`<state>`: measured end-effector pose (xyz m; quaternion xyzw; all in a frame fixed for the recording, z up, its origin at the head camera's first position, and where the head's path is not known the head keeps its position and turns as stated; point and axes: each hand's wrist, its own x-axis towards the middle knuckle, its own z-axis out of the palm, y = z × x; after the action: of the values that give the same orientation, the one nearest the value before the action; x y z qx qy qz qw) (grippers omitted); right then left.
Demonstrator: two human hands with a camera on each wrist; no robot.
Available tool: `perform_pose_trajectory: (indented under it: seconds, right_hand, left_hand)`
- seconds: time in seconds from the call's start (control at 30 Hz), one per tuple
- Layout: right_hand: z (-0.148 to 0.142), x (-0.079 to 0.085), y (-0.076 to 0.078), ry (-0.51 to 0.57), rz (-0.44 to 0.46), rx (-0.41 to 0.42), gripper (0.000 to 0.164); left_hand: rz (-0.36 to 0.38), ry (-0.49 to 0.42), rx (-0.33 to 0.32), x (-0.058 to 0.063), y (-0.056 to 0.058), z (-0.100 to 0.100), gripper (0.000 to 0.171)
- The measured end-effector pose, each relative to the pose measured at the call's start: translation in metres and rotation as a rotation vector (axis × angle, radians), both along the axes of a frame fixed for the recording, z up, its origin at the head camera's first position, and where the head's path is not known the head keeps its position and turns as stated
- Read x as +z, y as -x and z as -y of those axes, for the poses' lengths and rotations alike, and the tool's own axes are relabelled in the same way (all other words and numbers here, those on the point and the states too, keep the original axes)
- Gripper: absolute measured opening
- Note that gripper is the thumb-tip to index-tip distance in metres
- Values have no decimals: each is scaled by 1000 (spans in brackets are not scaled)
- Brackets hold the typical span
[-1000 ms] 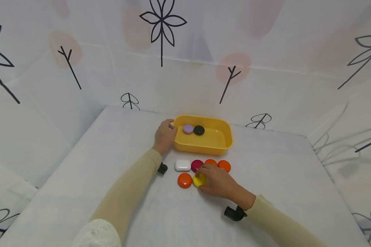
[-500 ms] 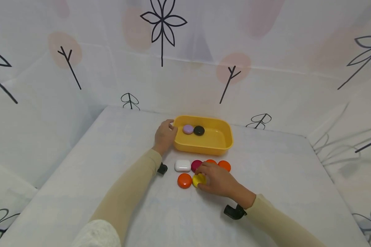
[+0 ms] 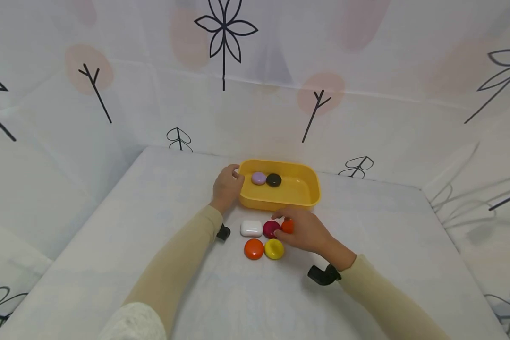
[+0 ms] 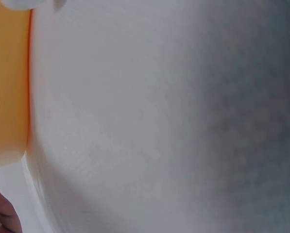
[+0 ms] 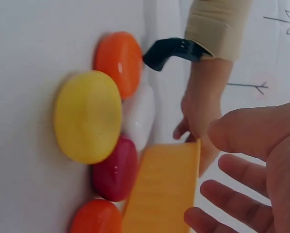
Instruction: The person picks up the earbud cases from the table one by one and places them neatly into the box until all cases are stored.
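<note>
My left hand (image 3: pixel 228 190) grips the left end of a yellow plastic tray (image 3: pixel 276 204), with a lilac piece (image 3: pixel 258 178) and a black one (image 3: pixel 274 180) inside. Over the loose pieces in front of the tray, my right hand (image 3: pixel 306 230) holds nothing, thumb and fingers apart. Its thumb tip overlaps a smooth round crimson piece (image 3: pixel 271 229) in the head view. An orange piece (image 3: pixel 287 226) shows between its fingers and thumb; the far right orange piece is hidden behind the hand. In the right wrist view the fingers (image 5: pixel 237 170) are spread beside the tray.
A white rounded rectangular piece (image 3: pixel 251 228) lies left of the crimson one. Nearer me sit an orange piece (image 3: pixel 254 249) and a yellow piece (image 3: pixel 274 249), side by side. A patterned cloth wall (image 3: pixel 255 113) rises behind the white tabletop (image 3: pixel 187 302).
My right hand has left the yellow piece and moved up and slightly right, towards the tray, over the crimson and orange pieces. My left hand and the tray have stayed put.
</note>
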<state>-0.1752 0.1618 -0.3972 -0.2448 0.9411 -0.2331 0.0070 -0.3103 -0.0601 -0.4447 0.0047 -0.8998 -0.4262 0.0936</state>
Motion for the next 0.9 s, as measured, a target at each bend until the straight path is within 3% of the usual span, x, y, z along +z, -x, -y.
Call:
perform_pose_trajectory:
  seconds: [0.23,0.53,0.9]
  right_hand:
    - [0,11,16,119,25,-43,34]
    - [-1,11,49,201,26,-70,36]
    - [1,3,95,220,38,-161,35]
  left_hand:
    - [0,5,-1,1,-1,0,44]
    - [7,-10,-1,1,-1,1,45]
    - [16,-10,-2,3,1,0,45]
